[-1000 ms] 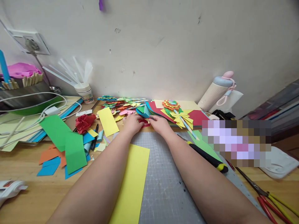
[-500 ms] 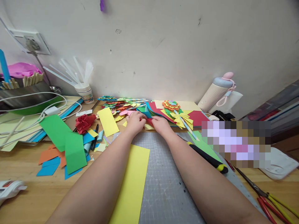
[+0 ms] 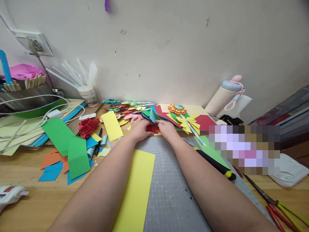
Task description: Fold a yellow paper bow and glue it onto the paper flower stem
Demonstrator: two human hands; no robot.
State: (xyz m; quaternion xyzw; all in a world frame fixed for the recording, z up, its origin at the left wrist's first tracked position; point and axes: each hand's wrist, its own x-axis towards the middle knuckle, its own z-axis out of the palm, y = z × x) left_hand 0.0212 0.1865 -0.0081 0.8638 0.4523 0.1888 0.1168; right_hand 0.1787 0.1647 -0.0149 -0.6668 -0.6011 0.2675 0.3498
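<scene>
One wooden bench (image 3: 29,206) carries one grey gridded cutting mat (image 3: 169,193), with one long yellow paper sheet (image 3: 142,177) lying partly under the left forearm. One stack of coloured paper sheets (image 3: 206,121) is at the mat's far edge, some blue and red sheets curling up. Two bare hands are at it: the left hand (image 3: 141,129) is loosely spread over red paper, thumb apart from its fingers; the right hand (image 3: 167,130) has its fingers bent together at the curled edges, perhaps pinching them, but its grip is hard to tell. Two green paper strips (image 3: 78,158) overlap on the left, near one crumpled red paper flower (image 3: 88,127).

A pixelated patch (image 3: 243,146) hides whatever is right of the mat. The left edge cuts off one white plastic tool (image 3: 13,196). One round steel bowl (image 3: 36,89), also cut off, holds wooden sticks (image 3: 35,81); nested white paper cups (image 3: 87,92) hold translucent sticks (image 3: 91,75).
</scene>
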